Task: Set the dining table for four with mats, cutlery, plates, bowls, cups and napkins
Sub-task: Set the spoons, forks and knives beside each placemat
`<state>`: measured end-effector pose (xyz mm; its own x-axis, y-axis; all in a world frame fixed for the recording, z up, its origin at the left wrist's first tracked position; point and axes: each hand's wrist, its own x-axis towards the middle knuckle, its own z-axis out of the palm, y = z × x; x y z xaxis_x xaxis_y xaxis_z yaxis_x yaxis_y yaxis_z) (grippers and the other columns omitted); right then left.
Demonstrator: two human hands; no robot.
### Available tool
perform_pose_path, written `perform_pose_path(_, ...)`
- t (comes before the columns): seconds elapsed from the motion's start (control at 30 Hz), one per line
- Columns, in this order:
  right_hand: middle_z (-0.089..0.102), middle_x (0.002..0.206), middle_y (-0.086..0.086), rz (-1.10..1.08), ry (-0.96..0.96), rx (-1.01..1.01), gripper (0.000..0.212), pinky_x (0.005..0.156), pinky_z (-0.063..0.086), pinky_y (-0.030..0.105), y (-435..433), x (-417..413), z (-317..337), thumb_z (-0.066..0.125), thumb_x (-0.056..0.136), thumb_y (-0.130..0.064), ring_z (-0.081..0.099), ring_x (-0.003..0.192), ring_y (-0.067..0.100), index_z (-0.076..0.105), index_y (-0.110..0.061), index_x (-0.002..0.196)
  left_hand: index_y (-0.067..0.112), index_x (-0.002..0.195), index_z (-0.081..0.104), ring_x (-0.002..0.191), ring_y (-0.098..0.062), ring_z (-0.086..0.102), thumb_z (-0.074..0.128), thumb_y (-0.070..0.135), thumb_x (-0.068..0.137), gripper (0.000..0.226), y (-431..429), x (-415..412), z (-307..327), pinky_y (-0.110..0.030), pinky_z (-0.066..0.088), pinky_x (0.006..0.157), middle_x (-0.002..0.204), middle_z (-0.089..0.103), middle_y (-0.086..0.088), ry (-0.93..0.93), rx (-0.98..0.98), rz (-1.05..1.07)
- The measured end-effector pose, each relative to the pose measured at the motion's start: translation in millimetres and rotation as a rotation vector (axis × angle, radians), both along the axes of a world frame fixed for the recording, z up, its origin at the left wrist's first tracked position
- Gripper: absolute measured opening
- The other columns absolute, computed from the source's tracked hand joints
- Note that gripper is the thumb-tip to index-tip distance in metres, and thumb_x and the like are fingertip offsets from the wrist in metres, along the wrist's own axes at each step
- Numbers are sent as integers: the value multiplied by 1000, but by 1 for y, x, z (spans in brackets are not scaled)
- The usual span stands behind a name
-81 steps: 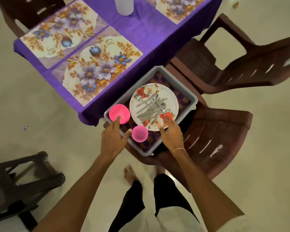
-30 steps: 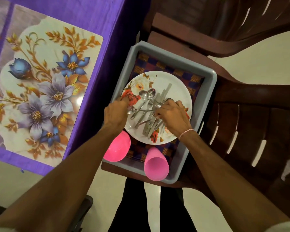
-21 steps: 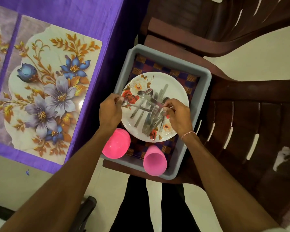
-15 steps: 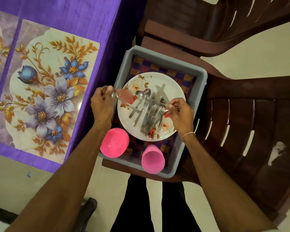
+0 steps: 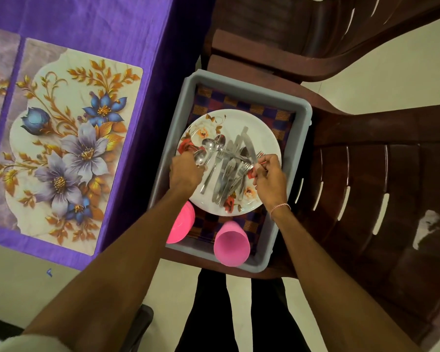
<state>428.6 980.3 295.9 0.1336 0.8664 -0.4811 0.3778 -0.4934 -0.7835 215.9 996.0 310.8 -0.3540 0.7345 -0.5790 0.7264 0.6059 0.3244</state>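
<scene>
Cup: one pink cup (image 5: 231, 247), near corner of the grey tray (image 5: 300, 148).
Bowls: pink bowls (image 5: 181, 224) stacked near-left in the tray; number unclear.
Left hand: left hand (image 5: 186, 171) curls round one spoon (image 5: 200, 157).
Right hand: right hand (image 5: 268, 176) pinches one fork (image 5: 259, 155).
Plate: one floral plate (image 5: 239, 120) under the cutlery pile (image 5: 226, 174).
Mats: two floral mats (image 5: 69, 148) on the purple table (image 5: 87, 21).

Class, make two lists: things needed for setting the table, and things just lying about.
Job: left hand and right hand gripping cutlery, plate, pink cup, pink bowl, floral mat.
Just there: grey tray, brown chair, purple tablecloth.
</scene>
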Motion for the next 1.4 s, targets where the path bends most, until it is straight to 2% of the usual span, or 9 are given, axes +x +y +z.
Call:
perform_pose_path(0.1,67,77,0,21,-38,6,37,78,58,47,0,-7,-5,50,100,-4,64,73,17,47,-39,89,11,107,73,93,-33,71,83,26,84,29,-7,10,-8,-44,61,84,101,73,-12,24,34,20)
perform_pose_path(0.2,67,82,9,17,-45,21,40,65,57,39,2,-13,-8,51,100,-3,63,68,14,48,-41,87,14,98,76,86,-26,72,83,30,82,24,-13,17,-19,-42,62,80,96,76,-4,-7,42,-16)
perform_pose_path(0.3,67,89,15,9,-12,19,30,57,51,19,3,-15,-8,53,101,-1,62,65,2,52,-30,93,14,99,77,85,-29,71,80,28,85,21,-18,26,-22,-44,61,79,93,74,-7,56,60,-84)
perform_pose_path(0.4,67,86,13,16,1,29,19,57,50,13,4,-16,-9,53,101,1,62,64,-6,53,-17,98,11,102,75,86,-33,70,77,27,89,21,-19,31,-24,-45,60,79,93,72,-12,138,69,-123)
perform_pose_path(0.73,67,76,-2,53,-16,17,20,65,58,32,4,-7,-1,53,102,-4,64,69,11,53,-24,98,12,80,59,75,-29,65,77,26,88,24,-10,27,-17,-37,54,67,76,60,-6,78,-18,-93)
perform_pose_path(0.97,74,77,-4,120,26,-13,16,77,58,33,0,8,35,60,101,-11,62,64,4,66,-26,105,7,100,64,94,-32,66,79,30,86,31,-8,11,26,-42,57,80,98,67,-12,38,-105,-163)
perform_pose_path(1.07,74,77,-3,153,63,-5,16,72,58,32,-2,16,68,60,100,-8,61,57,7,69,-19,108,6,104,71,92,-35,68,73,34,89,32,-18,4,63,-39,55,76,98,72,-14,-3,-100,-90)
perform_pose_path(1.23,74,79,3,173,143,51,22,55,51,19,-12,24,130,57,100,-1,60,56,10,69,-12,115,7,97,69,76,-28,65,53,25,79,29,-61,2,137,-41,52,73,77,69,-6,-351,85,283)
perform_pose_path(1.4,75,80,4,275,230,83,19,56,53,28,-34,5,187,60,100,-4,65,59,15,68,-12,116,10,95,51,57,-14,50,35,9,109,21,-124,2,200,-38,45,66,56,47,7,-659,362,543)
